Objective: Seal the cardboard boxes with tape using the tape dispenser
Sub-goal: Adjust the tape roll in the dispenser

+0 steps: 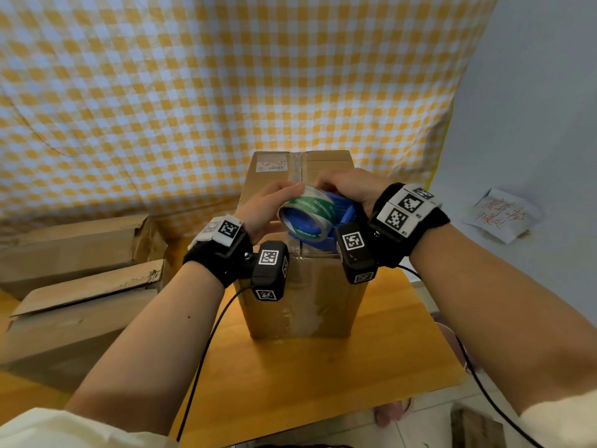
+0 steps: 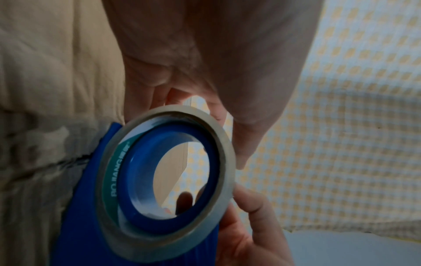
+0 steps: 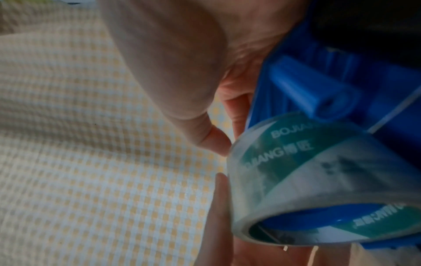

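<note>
Dispenser [image 1: 336, 218] in blue, tape roll [image 1: 305, 212] mounted, raised over upright cardboard box [image 1: 303, 286] on wooden surface [image 1: 323, 383], gripped in right hand [image 1: 352, 192], left hand [image 1: 268, 208] fingertips pinching roll rim, probably for finding loose end before taping top seam.

wooden table [image 1: 381, 344] | cardboard box [image 1: 310, 305] upright | two flattened boxes [image 1: 74, 286] left

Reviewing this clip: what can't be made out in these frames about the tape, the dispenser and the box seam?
- Free tape end: not findable; the roll is blurred in the right wrist view, and the left hand covers its far side in the head view.
- Dispenser blade: hidden under the right hand.
- Box near seam: covered by both hands.
- Box label: print too small.
</note>
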